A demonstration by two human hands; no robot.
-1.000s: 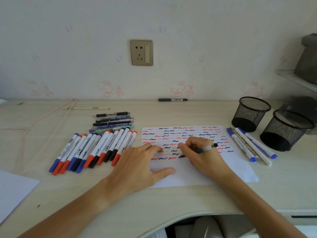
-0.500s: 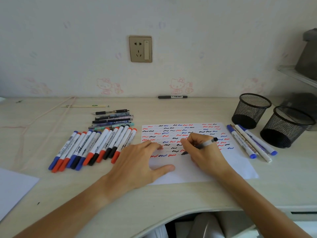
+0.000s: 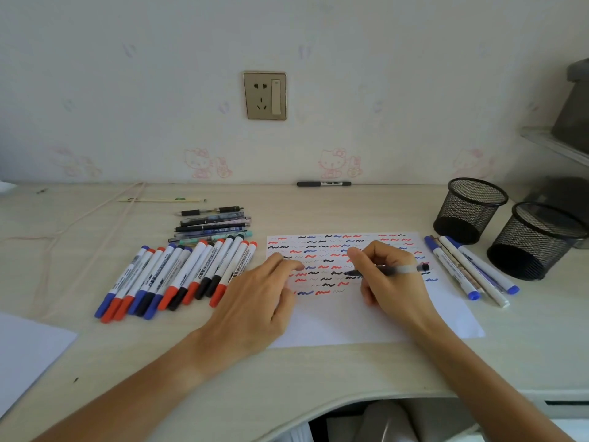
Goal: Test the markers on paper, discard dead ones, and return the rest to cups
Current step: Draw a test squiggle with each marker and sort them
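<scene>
Black pen (image 3: 387, 269): my right hand (image 3: 390, 282) pinches it in its fingers (image 3: 361, 261), tip on the paper (image 3: 366, 317) beside fresh black squiggles. Since a second ago the tip has travelled right along the row; ink shows, so I judge this one alive. Left hand (image 3: 259, 301) lies flat with fingers released, pinning the sheet's left edge. Whiteboard markers (image 3: 178, 279) wait left on the worktop (image 3: 318, 374); tested pens (image 3: 471, 269) lie right, near two empty mesh cups (image 3: 506, 228).

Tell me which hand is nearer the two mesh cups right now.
Right. The right hand holds a pen on the paper, a short way left of the mesh cups. The left hand rests flat on the paper's left edge, farther away.
</scene>
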